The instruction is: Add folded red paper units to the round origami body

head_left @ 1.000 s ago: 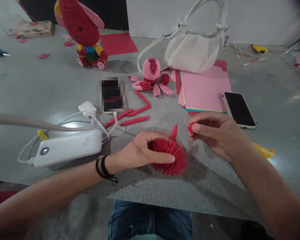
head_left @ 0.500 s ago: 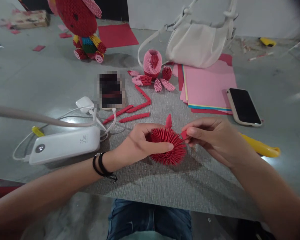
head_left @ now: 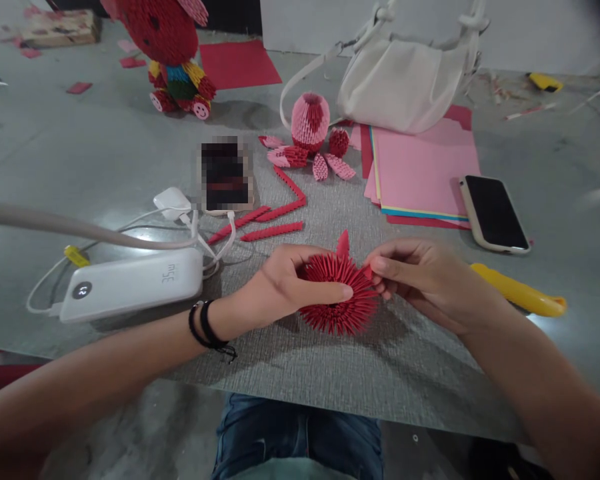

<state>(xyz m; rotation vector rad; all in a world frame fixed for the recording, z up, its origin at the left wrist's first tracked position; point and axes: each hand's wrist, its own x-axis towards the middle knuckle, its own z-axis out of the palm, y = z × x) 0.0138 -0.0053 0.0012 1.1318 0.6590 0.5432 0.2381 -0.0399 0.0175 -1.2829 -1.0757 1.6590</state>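
Observation:
A round, spiky piece of red folded-paper origami (head_left: 337,317) sits low over the table in front of me. My left hand (head_left: 300,283) grips its left side, thumb laid across the top and the other fingers hidden behind it. Between thumb and fingertips, my right hand (head_left: 405,273) pinches a small red folded-paper piece (head_left: 368,272) against the ring's right edge. Just behind the ring a short red paper strip (head_left: 343,244) stands up. Farther back lie red strips of stacked folded paper (head_left: 273,231).
A white power bank (head_left: 130,287) with cables and a phone (head_left: 225,177) are at left. Behind stand a pink-and-red paper vase shape (head_left: 311,123) and a paper figure (head_left: 180,87). Pink paper sheets (head_left: 425,167), another phone (head_left: 496,213), a yellow tool (head_left: 523,291) and a white bag (head_left: 400,87) are at right.
My right hand has brought the small red piece slightly closer, onto the ring's edge. The left hand keeps its hold. The whole view has shifted a little.

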